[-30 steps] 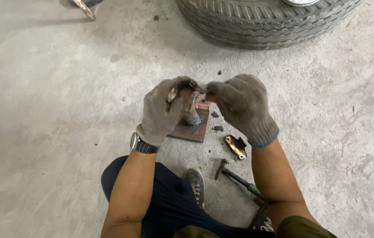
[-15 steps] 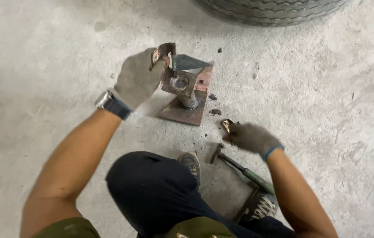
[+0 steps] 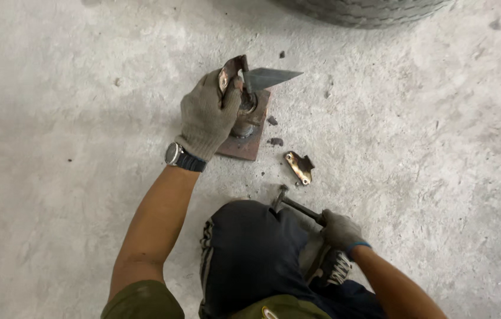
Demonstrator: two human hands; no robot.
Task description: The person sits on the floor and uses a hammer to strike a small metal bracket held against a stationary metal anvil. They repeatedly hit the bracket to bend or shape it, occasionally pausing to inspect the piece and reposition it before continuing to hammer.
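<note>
Gripping a rusty metal bracket [image 3: 234, 70] on the steel stand [image 3: 249, 121], the left hand [image 3: 208, 115] has its fingers clamped around it; the right hand [image 3: 339, 230] has its fingers closed on the hammer [image 3: 298, 207], near a brass piece [image 3: 299, 166] on the floor.

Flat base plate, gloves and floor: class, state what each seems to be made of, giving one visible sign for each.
Flat base plate: probably steel, its reddish-brown matt surface suggesting rust. Gloves, seen on the left hand and the right hand: grey knitted fabric, ribbed weave visible; the right cuff has a blue edge. Floor: most likely concrete, pale grey, rough and mottled with stains.
</note>
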